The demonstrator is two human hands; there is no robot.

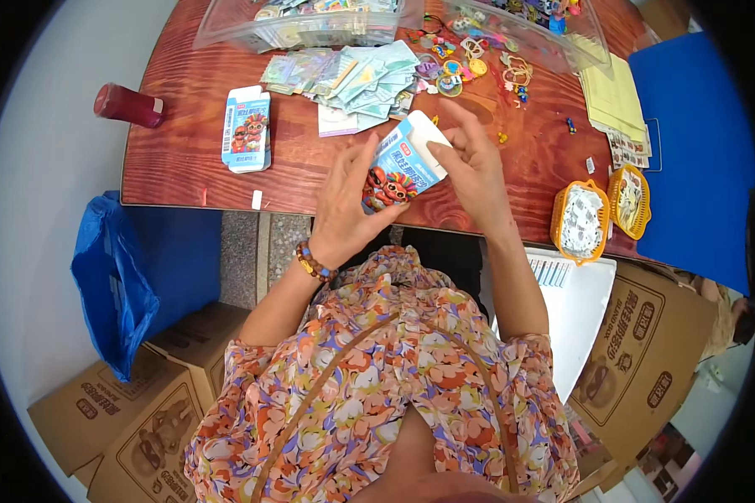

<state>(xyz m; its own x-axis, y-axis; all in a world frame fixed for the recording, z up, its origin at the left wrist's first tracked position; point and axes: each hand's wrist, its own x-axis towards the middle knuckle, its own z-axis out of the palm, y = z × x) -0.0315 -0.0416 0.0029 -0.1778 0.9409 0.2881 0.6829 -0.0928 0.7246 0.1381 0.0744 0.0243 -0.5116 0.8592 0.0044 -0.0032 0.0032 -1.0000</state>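
Note:
A small light-blue printed carton [398, 168] is tilted above the table's near edge, its white end flap [428, 132] standing up. My left hand [344, 197], with a beaded bracelet on its wrist, grips the carton's lower left side between thumb and fingers. At the upper right end my right hand [476, 172] has its thumb against the white flap, while its index finger reaches up past it. Flattened cartons of the same print [247, 134] lie in a stack to the left. Beyond the held carton, many pale green cards and packets [369, 80] are spread in an overlapping pile.
Clear plastic bins [310, 33] stand at the far side. Small trinkets and hair ties [461, 71] are scattered nearby. Two yellow baskets [580, 220] sit at the right edge, near yellow sheets [617, 96]. A red bottle [130, 106] lies left; brown boxes [646, 344] stand below.

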